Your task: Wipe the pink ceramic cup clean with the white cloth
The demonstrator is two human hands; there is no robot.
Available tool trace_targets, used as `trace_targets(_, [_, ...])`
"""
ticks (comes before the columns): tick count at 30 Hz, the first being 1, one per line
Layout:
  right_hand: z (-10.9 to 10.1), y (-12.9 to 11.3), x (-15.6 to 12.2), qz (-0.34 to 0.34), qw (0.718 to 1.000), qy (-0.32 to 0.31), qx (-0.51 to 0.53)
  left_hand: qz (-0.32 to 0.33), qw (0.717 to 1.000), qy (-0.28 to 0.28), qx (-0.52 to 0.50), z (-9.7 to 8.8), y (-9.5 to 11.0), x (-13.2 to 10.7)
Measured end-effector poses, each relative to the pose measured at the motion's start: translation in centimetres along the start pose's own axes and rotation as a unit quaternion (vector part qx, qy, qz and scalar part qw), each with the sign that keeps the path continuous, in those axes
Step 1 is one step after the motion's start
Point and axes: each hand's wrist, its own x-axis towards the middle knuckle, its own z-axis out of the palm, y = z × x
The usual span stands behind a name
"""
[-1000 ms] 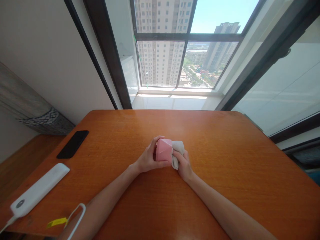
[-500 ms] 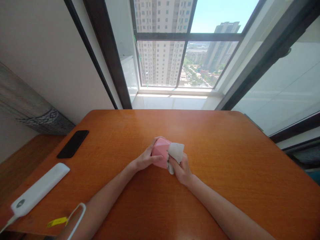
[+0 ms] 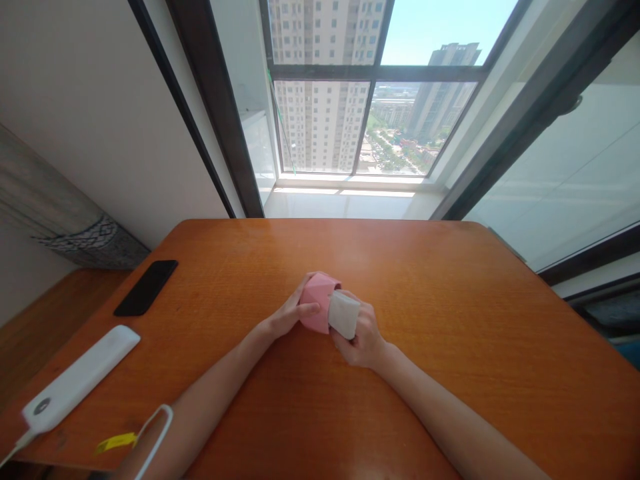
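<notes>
A pink faceted cup-like container (image 3: 318,301) is tipped on its side above the middle of the wooden table (image 3: 425,287). My left hand (image 3: 293,313) grips it from the left, thumb along the near side and fingers round the far side. From the right, my right hand (image 3: 361,337) holds a folded white cloth or tissue (image 3: 344,313) at the container's opening, which faces right. Part of the cloth seems to lie against the rim; how far it goes inside is hidden. Some right fingers are behind the cloth.
At the table's left lie a black phone (image 3: 146,288) and a long white power strip (image 3: 80,379) with a cable. A white cord (image 3: 161,427) with a yellow tag (image 3: 116,443) is near my left forearm. A window (image 3: 375,127) stands beyond the table.
My right hand has turned, and the cloth has shifted lower and slightly left against the opening. The pink container has moved slightly left and now shows more of its rim.
</notes>
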Motion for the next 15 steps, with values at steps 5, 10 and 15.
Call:
trace_targets(5, [-0.4,0.6,0.0,-0.039,0.998,-0.025,-0.048,-0.007,1.0,0.007,-0.022,0.0,-0.1,-0.1])
trace_targets(10, [-1.2,1.0,0.2,-0.07,0.985,-0.058,-0.145,-0.037,0.996,0.009,-0.076,-0.3,-0.7,-0.1])
trace_targets(15, [-2.1,1.6,0.3,-0.1,0.966,-0.101,-0.217,-0.062,0.992,0.015,-0.112,-0.1,-1.1,0.1])
